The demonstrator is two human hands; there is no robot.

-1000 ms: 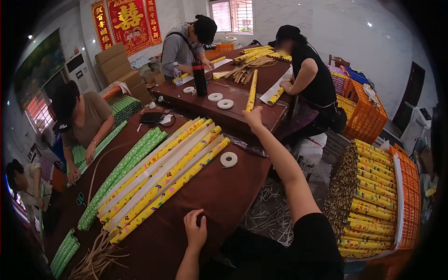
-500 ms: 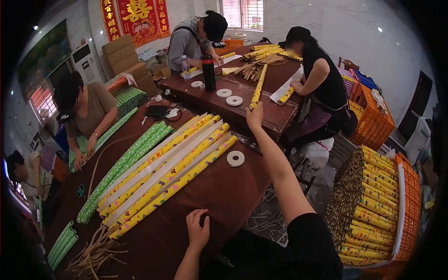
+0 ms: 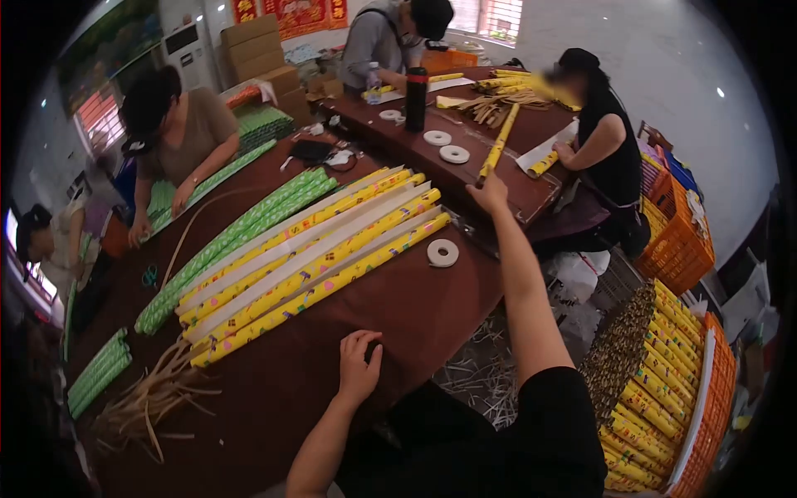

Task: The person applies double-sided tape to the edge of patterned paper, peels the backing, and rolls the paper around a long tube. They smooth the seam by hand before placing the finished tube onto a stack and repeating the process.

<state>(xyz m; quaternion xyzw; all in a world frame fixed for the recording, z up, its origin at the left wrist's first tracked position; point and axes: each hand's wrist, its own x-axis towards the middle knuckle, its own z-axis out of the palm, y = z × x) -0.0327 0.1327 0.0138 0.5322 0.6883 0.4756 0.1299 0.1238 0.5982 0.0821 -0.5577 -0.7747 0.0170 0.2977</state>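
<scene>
My right hand (image 3: 490, 194) reaches across to the far table, its fingers closed around the near end of a yellow patterned paper roll (image 3: 501, 139). The roll's far end overlaps a pile of brown paper strips (image 3: 490, 110). Near the front edge of the close table, my left hand (image 3: 359, 365) is empty, its fingers loosely curved and the thumb apart. Beyond it lie several yellow patterned rolls (image 3: 324, 310) with white strips between them, beside long green rolls (image 3: 237, 241). A white tape roll (image 3: 442, 253) lies to their right.
People work at the left (image 3: 187, 124), far side (image 3: 378, 50) and right (image 3: 602, 137). A black bottle (image 3: 417, 101) stands on the far table near white tape rolls (image 3: 454, 154). At right, an orange crate (image 3: 706, 415) adjoins stacked yellow rolls (image 3: 652, 390). Paper scraps (image 3: 481, 378) litter the floor.
The view has tilted down and turned slightly left. Against the far table, my right hand and the yellow roll have shifted a little toward me. My left hand stays near the table's front edge.
</scene>
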